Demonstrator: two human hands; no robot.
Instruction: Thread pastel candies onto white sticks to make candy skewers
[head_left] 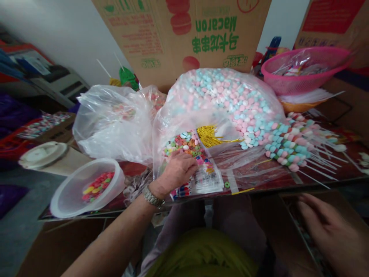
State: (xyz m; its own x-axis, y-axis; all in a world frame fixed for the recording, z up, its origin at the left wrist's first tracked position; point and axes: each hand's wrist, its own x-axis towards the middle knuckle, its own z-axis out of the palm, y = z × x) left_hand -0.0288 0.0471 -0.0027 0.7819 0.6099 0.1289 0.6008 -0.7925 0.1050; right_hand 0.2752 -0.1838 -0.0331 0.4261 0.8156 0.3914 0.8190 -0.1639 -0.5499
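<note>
My left hand, with a metal watch on its wrist, reaches over the printed plastic packets and the small colorful candies at the table's front edge. Its fingers are bent down, and what they hold, if anything, is hidden. Right behind the packets lies a bundle of gold twist ties. My right hand hangs at the lower right, below the table edge and above an open box. Its fingers are blurred, and I cannot make out anything in them.
A large bag of pastel candies fills the middle. Candy skewers with white sticks lie to its right, below a pink basket. On the left are a clear bag, a plastic bowl and a lidded cup. A carton stands behind.
</note>
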